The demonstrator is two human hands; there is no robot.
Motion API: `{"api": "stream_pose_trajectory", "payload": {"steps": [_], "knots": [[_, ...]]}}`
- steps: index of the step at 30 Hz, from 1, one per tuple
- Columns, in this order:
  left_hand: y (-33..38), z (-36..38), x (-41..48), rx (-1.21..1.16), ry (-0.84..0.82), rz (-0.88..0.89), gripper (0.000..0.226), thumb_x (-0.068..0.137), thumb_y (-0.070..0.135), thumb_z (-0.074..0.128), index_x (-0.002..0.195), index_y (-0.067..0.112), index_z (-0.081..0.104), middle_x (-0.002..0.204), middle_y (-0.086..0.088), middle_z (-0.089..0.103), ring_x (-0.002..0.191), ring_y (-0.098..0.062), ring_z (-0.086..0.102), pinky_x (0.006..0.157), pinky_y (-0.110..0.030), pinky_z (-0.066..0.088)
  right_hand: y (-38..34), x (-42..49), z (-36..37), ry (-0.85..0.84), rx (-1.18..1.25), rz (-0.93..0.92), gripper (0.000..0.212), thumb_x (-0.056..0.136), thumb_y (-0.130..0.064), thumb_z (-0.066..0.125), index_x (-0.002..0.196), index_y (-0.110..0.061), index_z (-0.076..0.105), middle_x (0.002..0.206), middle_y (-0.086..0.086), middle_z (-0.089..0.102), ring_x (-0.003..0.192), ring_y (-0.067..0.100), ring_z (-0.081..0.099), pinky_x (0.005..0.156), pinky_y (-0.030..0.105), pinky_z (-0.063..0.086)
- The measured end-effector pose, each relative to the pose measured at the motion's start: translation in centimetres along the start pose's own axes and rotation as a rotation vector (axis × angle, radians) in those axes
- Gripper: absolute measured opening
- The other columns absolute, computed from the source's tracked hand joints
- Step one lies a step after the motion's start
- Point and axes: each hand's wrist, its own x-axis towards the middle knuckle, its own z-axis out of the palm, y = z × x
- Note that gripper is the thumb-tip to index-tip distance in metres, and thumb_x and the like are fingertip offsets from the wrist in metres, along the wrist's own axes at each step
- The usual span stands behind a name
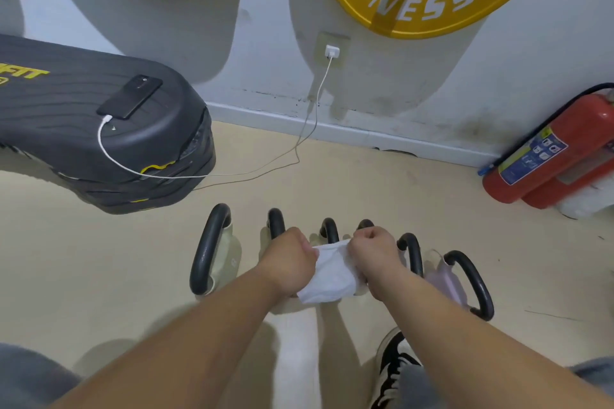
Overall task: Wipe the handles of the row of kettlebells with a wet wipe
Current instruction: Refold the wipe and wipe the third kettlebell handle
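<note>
A row of kettlebells with black loop handles stands on the beige floor below me. The leftmost handle (209, 249) and the rightmost handle (473, 282) are bare; the ones between are partly hidden by my hands. A white wet wipe (332, 276) is stretched between both hands above the middle handles. My left hand (289, 257) grips its left edge with curled fingers. My right hand (373, 254) grips its right edge in a fist. The rightmost kettlebell body (443, 279) looks pale pink.
A black stacked step platform (99, 143) lies at the left with a phone (131, 96) charging on it; its white cable (309, 129) runs across the floor to a wall socket. A red fire extinguisher (548, 156) leans at the right. My shoe (395, 362) is near the kettlebells.
</note>
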Motion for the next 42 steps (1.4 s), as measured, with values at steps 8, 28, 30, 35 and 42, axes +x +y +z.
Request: {"api": "stream_pose_trajectory", "payload": {"steps": [8, 28, 30, 35, 42], "knots": [[2.4, 2.3, 8.5, 0.016, 0.09, 0.026, 0.038, 0.09, 0.002, 0.054, 0.126, 0.012, 0.055, 0.078, 0.002, 0.047, 0.087, -0.02, 0.054, 0.074, -0.027, 0.047, -2.4, 9.4, 1.1, 0.026, -0.207, -0.267, 0.028, 0.095, -0.018, 0.063, 0.122, -0.021, 0.058, 0.123, 0.004, 0.062, 0.105, 0.025, 0.062, 0.087, 0.032, 0.049], [-3.3, 10.9, 11.1, -0.84, 0.155, -0.269, 0.019, 0.1, 0.007, 0.047, 0.09, 0.022, 0.053, 0.08, 0.001, 0.059, 0.073, -0.015, 0.059, 0.063, -0.015, 0.053, -2.7, 13.4, 9.0, -0.366, -1.034, 0.035, 0.034, 0.107, -0.019, 0.046, 0.079, -0.003, 0.055, 0.072, 0.003, 0.044, 0.068, 0.02, 0.045, 0.062, 0.022, 0.036], [-4.4, 11.6, 10.6, -0.719, 0.149, -0.26, 0.031, 0.1, 0.01, 0.048, 0.096, 0.041, 0.049, 0.091, 0.013, 0.058, 0.091, -0.015, 0.059, 0.081, -0.018, 0.051, -3.3, 14.0, 9.7, -0.327, -1.102, 0.083, 0.033, 0.105, -0.01, 0.043, 0.073, -0.006, 0.047, 0.073, 0.005, 0.043, 0.063, 0.019, 0.047, 0.054, 0.023, 0.036], [-6.4, 13.8, 10.7, -0.695, 0.007, -0.223, 0.053, 0.104, 0.01, 0.044, 0.14, 0.048, 0.039, 0.14, 0.018, 0.052, 0.133, -0.007, 0.047, 0.116, -0.026, 0.033, -5.0, 16.1, 11.5, -0.493, -1.519, 0.033, 0.037, 0.106, -0.01, 0.046, 0.069, -0.005, 0.048, 0.054, 0.006, 0.052, 0.039, 0.014, 0.053, 0.047, 0.019, 0.041], [-8.4, 15.5, 12.0, -0.62, -0.065, -0.25, 0.074, 0.098, -0.001, 0.047, 0.161, 0.027, 0.02, 0.166, 0.013, 0.016, 0.154, -0.012, 0.017, 0.124, -0.026, 0.018, -2.6, 16.3, 10.9, -0.349, -1.153, -0.012, 0.026, 0.104, -0.022, 0.054, 0.097, 0.002, 0.064, 0.1, 0.016, 0.066, 0.089, 0.029, 0.066, 0.058, 0.031, 0.043]]}}
